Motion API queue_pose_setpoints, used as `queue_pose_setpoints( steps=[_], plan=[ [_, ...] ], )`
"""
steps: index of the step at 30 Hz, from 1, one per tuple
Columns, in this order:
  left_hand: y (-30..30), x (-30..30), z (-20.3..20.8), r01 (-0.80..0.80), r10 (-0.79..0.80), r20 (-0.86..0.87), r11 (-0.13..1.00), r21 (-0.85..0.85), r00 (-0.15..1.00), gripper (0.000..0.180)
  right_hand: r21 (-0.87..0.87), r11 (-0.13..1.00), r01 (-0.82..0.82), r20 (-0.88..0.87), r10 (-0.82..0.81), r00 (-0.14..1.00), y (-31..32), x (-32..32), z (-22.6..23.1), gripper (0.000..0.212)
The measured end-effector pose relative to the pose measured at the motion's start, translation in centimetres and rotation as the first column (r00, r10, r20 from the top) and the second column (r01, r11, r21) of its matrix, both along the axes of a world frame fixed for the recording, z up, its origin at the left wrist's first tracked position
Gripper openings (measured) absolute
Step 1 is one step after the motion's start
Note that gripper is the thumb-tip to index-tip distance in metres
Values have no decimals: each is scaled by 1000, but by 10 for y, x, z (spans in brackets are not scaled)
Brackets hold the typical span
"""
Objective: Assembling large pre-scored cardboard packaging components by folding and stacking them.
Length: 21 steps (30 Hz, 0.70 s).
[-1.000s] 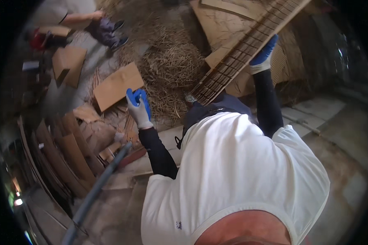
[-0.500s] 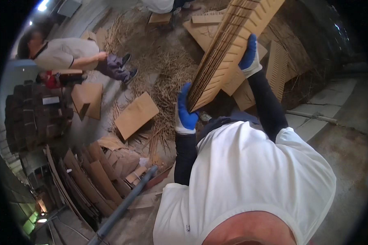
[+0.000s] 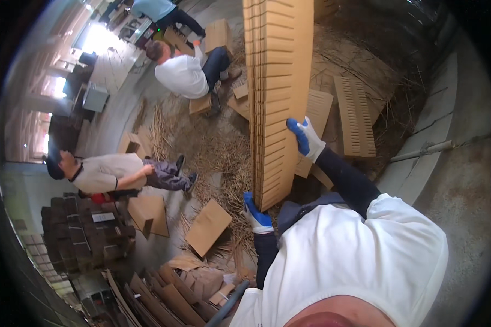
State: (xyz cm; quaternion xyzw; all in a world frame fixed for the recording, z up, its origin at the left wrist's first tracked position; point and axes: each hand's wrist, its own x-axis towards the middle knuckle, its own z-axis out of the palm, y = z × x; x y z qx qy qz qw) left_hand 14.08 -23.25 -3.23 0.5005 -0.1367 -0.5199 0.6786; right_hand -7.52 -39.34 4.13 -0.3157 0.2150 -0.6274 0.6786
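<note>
Before me stands a tall stack of slotted cardboard sheets (image 3: 281, 103), tan, with rows of short cuts along its folded sides. My left hand (image 3: 258, 216), in a blue and white glove, is closed on the stack's lower left corner. Higher up, my right hand (image 3: 306, 140), gloved alike, grips the stack's right edge. Part of each hand's fingers is hidden by the cardboard. Beyond my right hand, another slotted cardboard piece (image 3: 355, 117) lies on the pile.
Cardboard scraps and strips (image 3: 229, 158) litter the floor. A flat cardboard piece (image 3: 208, 228) lies to the left, near upright cardboard sheets (image 3: 169, 294) and bundled dark stacks (image 3: 84, 234). A standing person (image 3: 112, 171) and a seated person (image 3: 183, 76) are at the far left.
The stack has swung from a rightward slant to nearly upright, still in both hands. My right hand has moved lower and left in view. The view has turned, bringing more people into sight.
</note>
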Motion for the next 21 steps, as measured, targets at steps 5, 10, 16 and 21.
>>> queue_pose_setpoints(
  steps=[5,10,16,21],
  plan=[
    [-10,-11,-3,80,-82,29,993,91,996,34,131,991,20,96,-33,995,0,-24,-21,38],
    [-34,-27,14,321,-345,82,922,214,935,37,101,971,216,1,-217,976,-1,-49,-53,48],
    [-108,48,-34,370,-515,418,847,382,749,43,-157,848,506,-489,-512,707,-5,-85,-16,56],
    [-156,79,-54,193,-257,671,966,170,695,32,-267,877,400,-741,-452,497,-10,-64,-17,66]
  ],
)
